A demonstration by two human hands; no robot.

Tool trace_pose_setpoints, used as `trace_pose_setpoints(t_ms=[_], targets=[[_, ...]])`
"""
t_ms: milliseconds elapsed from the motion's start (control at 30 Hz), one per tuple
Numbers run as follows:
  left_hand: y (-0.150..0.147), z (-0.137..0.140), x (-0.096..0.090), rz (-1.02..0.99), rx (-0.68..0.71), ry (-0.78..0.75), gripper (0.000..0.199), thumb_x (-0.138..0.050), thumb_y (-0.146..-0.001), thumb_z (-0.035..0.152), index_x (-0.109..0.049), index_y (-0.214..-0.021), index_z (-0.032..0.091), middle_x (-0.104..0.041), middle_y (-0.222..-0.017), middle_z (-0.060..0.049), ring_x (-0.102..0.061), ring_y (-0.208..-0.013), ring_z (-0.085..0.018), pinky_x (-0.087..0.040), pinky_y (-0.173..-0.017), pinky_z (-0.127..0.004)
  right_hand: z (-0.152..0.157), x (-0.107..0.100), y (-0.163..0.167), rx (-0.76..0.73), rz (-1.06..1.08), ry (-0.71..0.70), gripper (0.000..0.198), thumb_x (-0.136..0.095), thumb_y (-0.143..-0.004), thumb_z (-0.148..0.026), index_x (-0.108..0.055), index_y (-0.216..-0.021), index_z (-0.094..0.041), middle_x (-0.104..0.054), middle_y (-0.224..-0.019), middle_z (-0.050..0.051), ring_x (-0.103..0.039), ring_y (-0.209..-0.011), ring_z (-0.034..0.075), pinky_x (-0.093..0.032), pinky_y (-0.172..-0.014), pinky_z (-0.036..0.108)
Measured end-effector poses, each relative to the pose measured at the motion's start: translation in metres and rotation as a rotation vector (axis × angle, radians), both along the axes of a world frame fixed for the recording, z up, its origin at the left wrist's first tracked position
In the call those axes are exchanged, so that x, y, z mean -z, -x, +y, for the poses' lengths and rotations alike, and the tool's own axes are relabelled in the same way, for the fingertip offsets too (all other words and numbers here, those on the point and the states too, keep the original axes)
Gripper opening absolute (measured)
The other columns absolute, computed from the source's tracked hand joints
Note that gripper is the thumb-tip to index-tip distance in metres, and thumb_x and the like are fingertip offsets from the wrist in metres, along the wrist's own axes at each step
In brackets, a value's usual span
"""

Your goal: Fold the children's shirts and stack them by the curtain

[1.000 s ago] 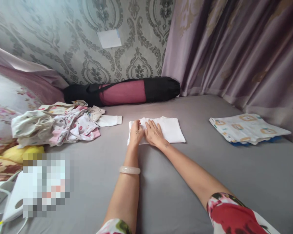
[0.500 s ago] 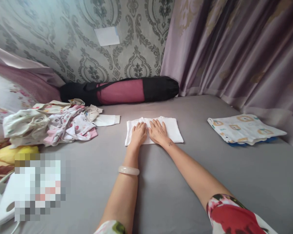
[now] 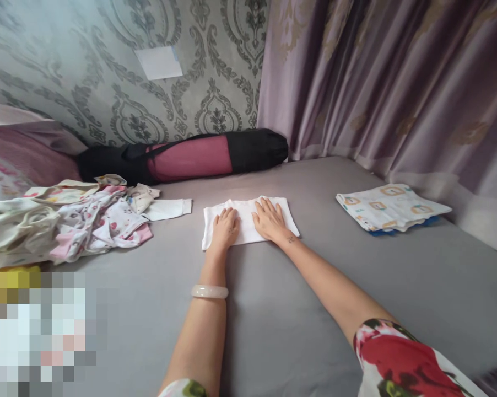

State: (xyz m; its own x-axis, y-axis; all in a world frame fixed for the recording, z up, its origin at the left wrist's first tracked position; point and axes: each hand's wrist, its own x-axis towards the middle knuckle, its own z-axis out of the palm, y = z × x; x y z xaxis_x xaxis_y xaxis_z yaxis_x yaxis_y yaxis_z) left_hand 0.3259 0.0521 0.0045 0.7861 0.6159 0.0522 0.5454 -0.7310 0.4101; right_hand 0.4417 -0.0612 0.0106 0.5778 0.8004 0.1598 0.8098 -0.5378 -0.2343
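A folded white cloth [image 3: 245, 223] lies flat on the grey bed sheet [image 3: 273, 309] in front of me. My left hand [image 3: 226, 227] rests palm down on its left half, fingers stretched toward the wall. Flat on the right half lies my right hand [image 3: 270, 220], its fingers spread. A strip of white fabric shows between the two hands. Neither hand grips anything; both palms are hidden against the cloth. It cannot be told what kind of garment or cloth this is.
Rumpled baby clothes [image 3: 95, 220] are heaped at the left, a white sleeve [image 3: 169, 208] sticking out. Folded printed cloths [image 3: 391, 207] lie at the right. A black and maroon long bag [image 3: 190, 157] lies along the wall. Purple curtains [image 3: 335, 71] hang at the right. The lower left is pixelated.
My hands have moved apart on the white cloth, the right one sliding rightward and the gap between them widening. The whole view has turned slightly to the right.
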Motion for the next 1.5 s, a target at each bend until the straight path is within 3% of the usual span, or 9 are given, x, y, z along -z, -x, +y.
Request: trace_pose_setpoints(t_ms=[1033,1233,1367,1500], targets=[[0.001,0.0,0.0,-0.002,-0.005,-0.033,0.04,-0.036,-0.096,0.031,-0.051,-0.132,0.023,-0.043,-0.151,-0.01,-0.032,-0.143,-0.025,-0.022,-0.117,-0.05,-0.022,0.014,-0.021,0.116,-0.012,0.001,0.054,-0.026,-0.101,-0.038,-0.04,-0.147,-0.011,-0.032,-0.157,0.015,-0.025,-0.145,0.027,-0.015,-0.117,0.05],[0.002,0.001,0.003,-0.019,-0.012,-0.037,0.038,-0.037,-0.096,0.031,-0.052,-0.13,0.024,-0.045,-0.15,-0.01,-0.033,-0.142,-0.025,-0.023,-0.116,-0.051,-0.024,0.008,-0.022,0.116,0.021,0.018,0.055,-0.025,-0.101,-0.038,-0.04,-0.147,-0.011,-0.031,-0.157,0.014,-0.023,-0.146,0.026,-0.015,-0.117,0.05],[0.005,0.003,0.004,-0.046,-0.028,-0.079,0.04,-0.037,-0.096,0.032,-0.05,-0.133,0.021,-0.043,-0.15,-0.012,-0.033,-0.143,-0.024,-0.025,-0.116,-0.046,-0.027,0.004,-0.027,0.173,-0.013,0.005,0.057,-0.024,-0.101,-0.037,-0.037,-0.148,-0.007,-0.028,-0.158,0.015,-0.019,-0.147,0.027,-0.01,-0.118,0.051],[0.007,0.004,0.003,-0.057,-0.133,-0.148,0.044,-0.032,-0.097,0.031,-0.047,-0.135,0.014,-0.04,-0.151,-0.017,-0.029,-0.144,-0.028,-0.021,-0.118,-0.049,-0.029,0.007,-0.033,0.203,-0.001,0.037,0.06,-0.022,-0.101,-0.038,-0.032,-0.149,-0.003,-0.024,-0.159,0.016,-0.019,-0.147,0.027,-0.011,-0.118,0.05]])
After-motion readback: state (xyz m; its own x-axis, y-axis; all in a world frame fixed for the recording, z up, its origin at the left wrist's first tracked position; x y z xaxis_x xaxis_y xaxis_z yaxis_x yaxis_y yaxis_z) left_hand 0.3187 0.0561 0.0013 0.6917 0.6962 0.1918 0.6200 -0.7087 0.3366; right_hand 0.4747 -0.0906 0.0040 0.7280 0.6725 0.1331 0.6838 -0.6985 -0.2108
